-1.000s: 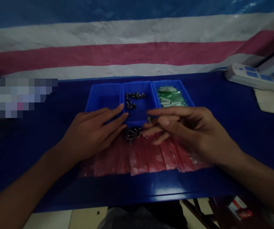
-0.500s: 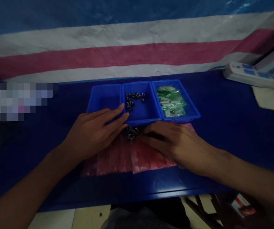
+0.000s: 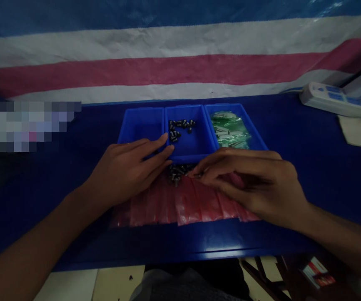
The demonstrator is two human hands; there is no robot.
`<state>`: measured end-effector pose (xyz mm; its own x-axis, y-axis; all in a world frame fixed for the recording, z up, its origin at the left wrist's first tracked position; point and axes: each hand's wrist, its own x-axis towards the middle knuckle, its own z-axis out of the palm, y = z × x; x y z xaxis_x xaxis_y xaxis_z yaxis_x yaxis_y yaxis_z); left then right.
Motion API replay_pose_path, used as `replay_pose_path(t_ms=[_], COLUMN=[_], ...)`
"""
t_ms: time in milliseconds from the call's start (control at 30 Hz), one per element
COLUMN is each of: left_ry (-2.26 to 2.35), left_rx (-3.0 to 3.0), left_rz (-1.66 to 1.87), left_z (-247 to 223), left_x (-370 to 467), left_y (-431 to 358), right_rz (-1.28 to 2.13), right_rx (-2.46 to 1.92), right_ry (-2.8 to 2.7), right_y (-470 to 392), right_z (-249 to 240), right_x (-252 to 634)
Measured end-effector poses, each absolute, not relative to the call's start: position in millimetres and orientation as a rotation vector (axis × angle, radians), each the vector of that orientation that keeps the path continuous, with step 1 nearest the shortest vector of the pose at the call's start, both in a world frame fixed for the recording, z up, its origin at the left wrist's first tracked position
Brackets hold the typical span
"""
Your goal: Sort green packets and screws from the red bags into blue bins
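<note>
My left hand (image 3: 133, 167) lies with fingers stretched apart, fingertips at the front of the left and middle blue bins. My right hand (image 3: 249, 179) pinches a small dark screw (image 3: 198, 175) between thumb and fingertips; the screw is partly hidden. Just left of those fingertips is a small pile of dark screws (image 3: 176, 173), in front of the middle bin (image 3: 195, 142). More dark screws (image 3: 174, 134) lie inside that bin, toward its left and back. Under both hands and the pile, red plastic bags (image 3: 186, 205) are spread in an overlapping row on the blue table.
The left blue bin (image 3: 142, 110) shows a bare floor where visible. In the right bin (image 3: 255, 133) lie green plastic bags (image 3: 230, 129) holding pale metal pieces. A white power strip (image 3: 331, 98) stands at the back right. Behind the table hangs a striped sheet (image 3: 180, 71).
My right hand has turned and lifted slightly, its thumb and fingers now closed together in a pinch beside the pile. My left hand keeps its pose. The view has shifted a little.
</note>
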<state>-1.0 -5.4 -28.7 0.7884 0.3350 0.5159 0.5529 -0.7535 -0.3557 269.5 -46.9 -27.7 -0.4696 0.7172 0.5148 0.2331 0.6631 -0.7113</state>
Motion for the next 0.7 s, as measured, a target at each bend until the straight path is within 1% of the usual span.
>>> replay_pose_path(t_ms=[233, 467, 600, 700], left_ry=[-0.638, -0.661, -0.668, -0.663], left_rx=[-2.479, -2.480, -2.491, -2.496], left_rz=[-0.579, -0.562, -0.582, -0.586], left_z=[-26.2, -26.1, -28.2, -29.2], left_x=[1.9, 1.3, 0.0, -0.9], left_y=[-5.4, -6.1, -5.3, -4.9], right_rz=[0.813, 1.132, 1.370, 1.355], right_rx=[-0.799, -0.943, -0.950, -0.978], right_ry=[-1.988, -1.749, -1.638, -1.589], right_y=[-45.1, -45.4, -44.5, -44.4], right_z=[-27.6, -24.0, -23.7, -25.1], right_x=[270.7, 270.4, 268.9, 267.6])
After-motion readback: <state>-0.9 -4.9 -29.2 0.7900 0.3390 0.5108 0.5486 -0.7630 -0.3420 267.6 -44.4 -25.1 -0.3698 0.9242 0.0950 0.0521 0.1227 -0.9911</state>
